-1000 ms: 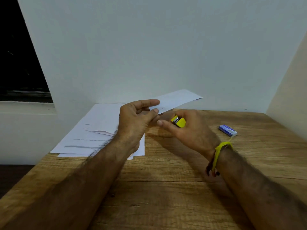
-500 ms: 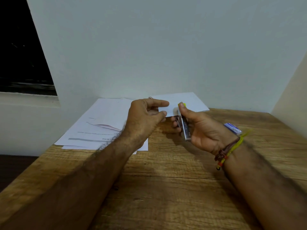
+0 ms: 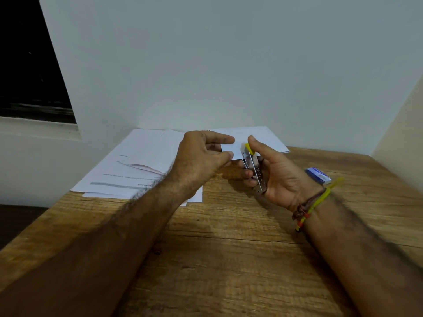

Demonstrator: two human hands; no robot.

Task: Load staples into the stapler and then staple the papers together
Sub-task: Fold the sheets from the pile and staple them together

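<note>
My right hand [image 3: 278,177] grips a small metal stapler [image 3: 254,169] with a yellow top, palm turned up, thumb on the yellow end. The stapler's mouth sits at the near edge of a set of white papers [image 3: 263,139] lifted off the table. My left hand [image 3: 201,161] pinches the same papers between thumb and fingers just left of the stapler. A loose stack of printed sheets [image 3: 135,165] lies flat on the wooden table [image 3: 229,248] under and left of my left hand. A blue and white staple box [image 3: 318,175] lies right of my right hand.
A white wall rises right behind the table's far edge, and a second wall closes the right side. A dark window with a white sill is at the upper left. The table's left edge drops off beside the paper stack.
My right hand has turned palm up, so the stapler's metal underside shows, and brought it onto the edge of the held papers. My left hand kept its pinch on the papers.
</note>
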